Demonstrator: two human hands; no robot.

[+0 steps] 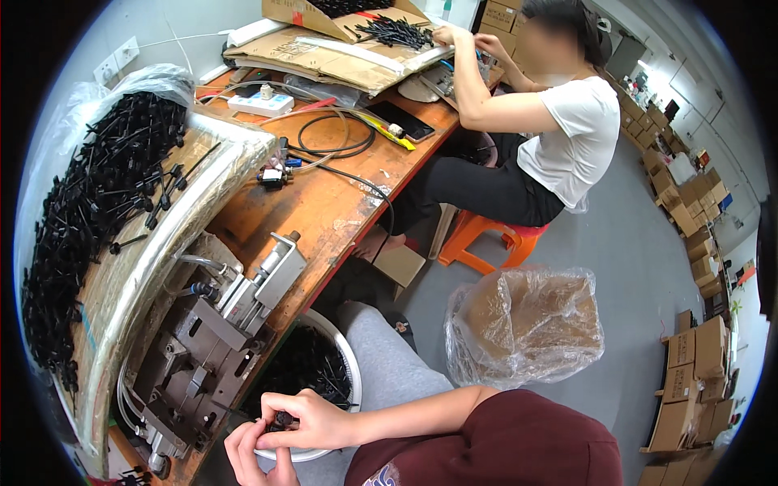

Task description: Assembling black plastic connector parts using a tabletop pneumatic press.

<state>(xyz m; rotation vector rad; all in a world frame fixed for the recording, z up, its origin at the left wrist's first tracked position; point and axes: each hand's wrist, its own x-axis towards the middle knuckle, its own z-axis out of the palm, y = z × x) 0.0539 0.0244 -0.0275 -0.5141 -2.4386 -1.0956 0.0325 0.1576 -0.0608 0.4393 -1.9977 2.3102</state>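
Close together at the lower edge, over a white round tub [354,368], are my two hands. My right hand [312,419] is closed, with its thumb and fingers pinched round a small black plastic part [282,421]. My left hand [247,455] comes up from the lower edge, its fingers bent against the same part; they partly hide it. Many black parts with thin stems [312,356] lie in the tub below. Just left of my hands, a metal fixture [194,364] with clamps, a cylinder and air tubes is mounted on the orange-brown workbench [336,202].
A plastic-lined carton tray [174,219] heaped with black stemmed parts [97,186] stands left. Cables [340,146], a phone [403,119] and a power strip [261,103] lie on the bench. Beyond, a co-worker [567,121] sits on an orange stool [478,239]. A plastic-wrapped carton [527,324] is on the floor.
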